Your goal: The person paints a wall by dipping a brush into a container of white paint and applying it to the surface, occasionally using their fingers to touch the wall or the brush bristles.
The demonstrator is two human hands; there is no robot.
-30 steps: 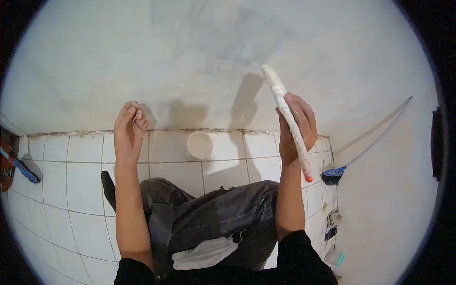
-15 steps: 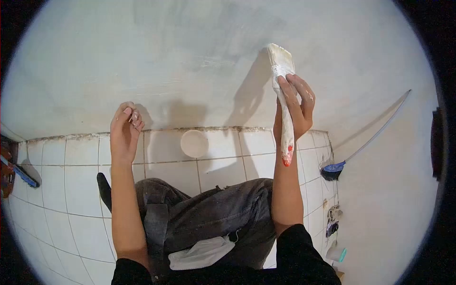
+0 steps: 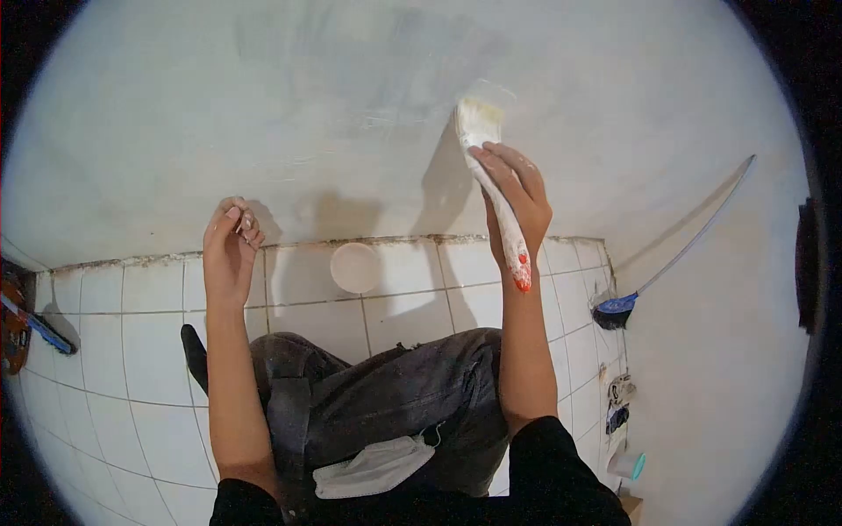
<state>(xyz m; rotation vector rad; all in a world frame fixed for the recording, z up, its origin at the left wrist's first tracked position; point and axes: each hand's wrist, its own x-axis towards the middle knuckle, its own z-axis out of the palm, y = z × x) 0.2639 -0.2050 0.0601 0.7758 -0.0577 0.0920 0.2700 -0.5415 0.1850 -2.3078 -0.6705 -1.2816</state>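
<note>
A wide paintbrush (image 3: 481,123) with a white-smeared handle and red tip is in my right hand (image 3: 519,195), gripped near its ferrule. Its bristles point up against the pale wall (image 3: 351,105), and the handle slants down to the right. My left hand (image 3: 233,230) is raised near the foot of the wall, fingers curled in, with white smears on the fingertips; whether something small is inside cannot be made out. On the tiles between my hands sits a round pale container (image 3: 354,268).
A white face mask (image 3: 375,466) lies on my dark trousers (image 3: 386,394). A blue broom (image 3: 616,310) leans at the right wall. Below it are cloths (image 3: 619,403) and a cup with a turquoise rim (image 3: 628,465). Another blue brush (image 3: 51,334) is at far left.
My right hand and the paintbrush have moved left and the bristles slightly down along the wall. The handle now slants more. My left hand has hardly moved.
</note>
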